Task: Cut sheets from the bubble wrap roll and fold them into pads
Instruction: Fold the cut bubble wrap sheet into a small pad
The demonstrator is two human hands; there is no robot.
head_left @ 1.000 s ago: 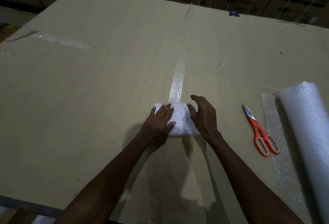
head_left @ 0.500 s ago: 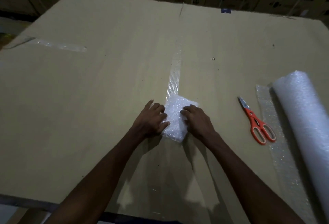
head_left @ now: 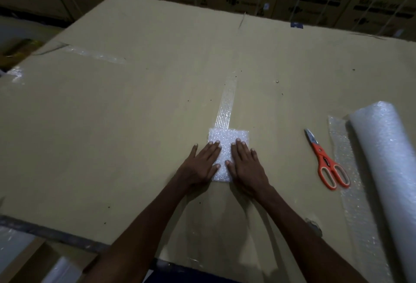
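1. Working on a big flat cardboard sheet [head_left: 135, 136] that serves as the table. It is firm enough to press against, so bear straight down rather than sliding.
2. Bubble wrap roll [head_left: 389, 170] lies at the right edge with its loose tail [head_left: 346, 181] spread on the near-left side of it. It is well apart from the hands, so leave it until this pad is done.
3. Orange scissors [head_left: 326, 165] lie between roll and hands, resting partly on the tail, blades pointing far. Not needed for this step.
4. Folded pad [head_left: 225, 138] sits mid-table at the near end of a clear tape strip [head_left: 225, 102]. It looks like a squared stack and the fold looks finished, so I'd judge the step to be flattening.
5. Left hand [head_left: 202, 163] is flat, fingers straight, palm down on the pad's left half, gripping nothing.
6. Right hand [head_left: 245, 163] is the same on the right half, thumbs nearly meeting over the middle.
7. Tip: keep even weight on both palms and the edges lined up, or the springy layers will likely reopen.
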